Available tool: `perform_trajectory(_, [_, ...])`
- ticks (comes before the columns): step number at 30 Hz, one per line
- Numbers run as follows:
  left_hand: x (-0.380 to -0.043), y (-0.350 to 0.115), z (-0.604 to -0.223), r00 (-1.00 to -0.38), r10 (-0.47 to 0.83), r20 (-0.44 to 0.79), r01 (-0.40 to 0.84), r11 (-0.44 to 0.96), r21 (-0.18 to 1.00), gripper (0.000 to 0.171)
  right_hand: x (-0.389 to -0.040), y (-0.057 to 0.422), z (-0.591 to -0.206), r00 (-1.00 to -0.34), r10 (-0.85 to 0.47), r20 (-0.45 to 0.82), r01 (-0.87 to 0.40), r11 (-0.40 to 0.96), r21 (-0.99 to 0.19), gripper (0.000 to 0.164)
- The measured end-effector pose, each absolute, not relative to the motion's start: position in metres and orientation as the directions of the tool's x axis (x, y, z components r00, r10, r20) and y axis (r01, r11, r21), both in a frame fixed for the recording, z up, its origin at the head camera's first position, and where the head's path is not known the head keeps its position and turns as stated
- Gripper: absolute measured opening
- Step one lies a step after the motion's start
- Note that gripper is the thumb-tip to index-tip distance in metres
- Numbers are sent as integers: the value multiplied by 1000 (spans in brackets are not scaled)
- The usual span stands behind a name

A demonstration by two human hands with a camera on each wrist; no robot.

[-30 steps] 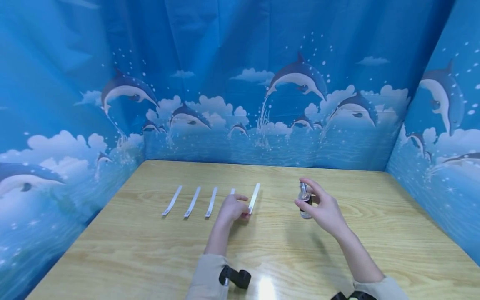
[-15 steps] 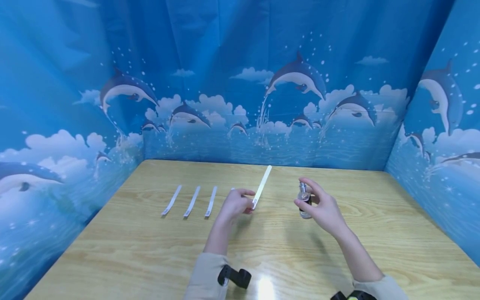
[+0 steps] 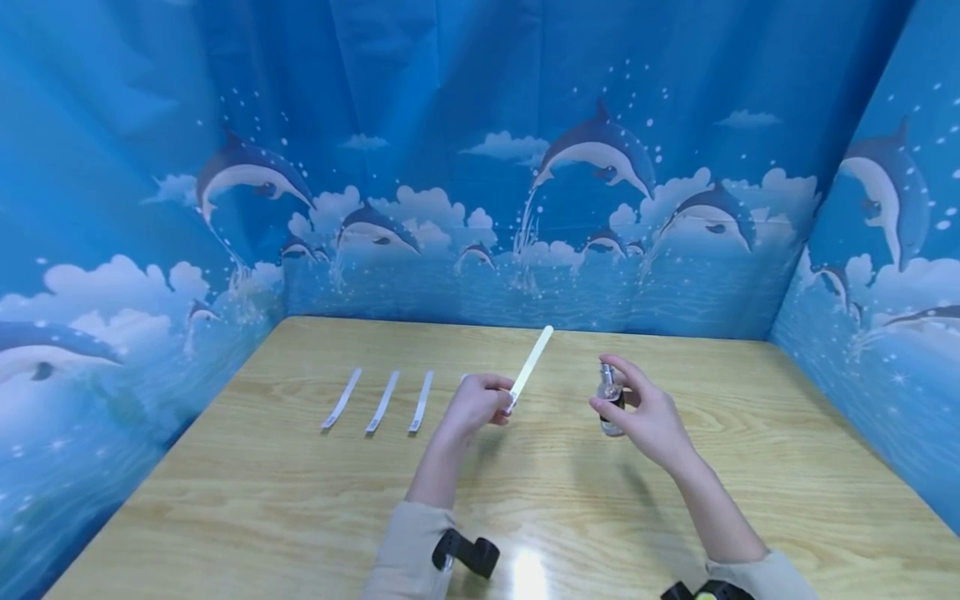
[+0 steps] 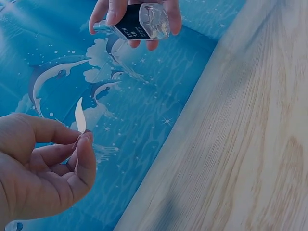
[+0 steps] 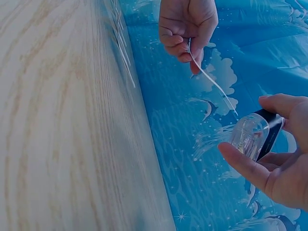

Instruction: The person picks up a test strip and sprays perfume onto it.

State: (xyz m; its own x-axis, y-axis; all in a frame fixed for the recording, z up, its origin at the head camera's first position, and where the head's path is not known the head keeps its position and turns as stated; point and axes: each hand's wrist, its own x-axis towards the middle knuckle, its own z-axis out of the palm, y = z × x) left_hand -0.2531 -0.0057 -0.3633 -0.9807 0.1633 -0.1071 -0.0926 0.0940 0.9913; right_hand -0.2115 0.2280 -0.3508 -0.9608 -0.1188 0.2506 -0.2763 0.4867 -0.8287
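My left hand [image 3: 474, 404] pinches a white paper test strip [image 3: 532, 362] by its near, printed end between thumb and fingers. The strip is raised off the table and slants up to the right, toward the bottle's side. In the left wrist view the strip [image 4: 80, 115] shows narrow, rising from the fingertips. My right hand [image 3: 651, 417] grips a small clear perfume bottle [image 3: 611, 428] with a dark label, its index finger on top of the silver sprayer [image 3: 606, 375]. Bottle and strip are apart. In the right wrist view the bottle's clear base [image 5: 248, 134] faces the camera.
Three similar paper strips [image 3: 422, 402] lie in a row on the wooden table [image 3: 337, 508], left of my left hand. The tip of another strip [image 3: 464, 377] peeks out behind that hand. A blue dolphin-print curtain [image 3: 420, 300] stands along the table's back and sides.
My left hand has lifted the rightmost strip off the table and moved it slightly right and up, its far end now nearer the back edge. The right hand keeps its place with the bottle.
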Motion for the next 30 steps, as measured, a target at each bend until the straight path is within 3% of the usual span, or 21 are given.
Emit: perform_trajectory(30, [-245,-5,-355,-967,251,-38,2,157,988,17,-213,231,-340,-955,-91,283,-287,537,-793,61])
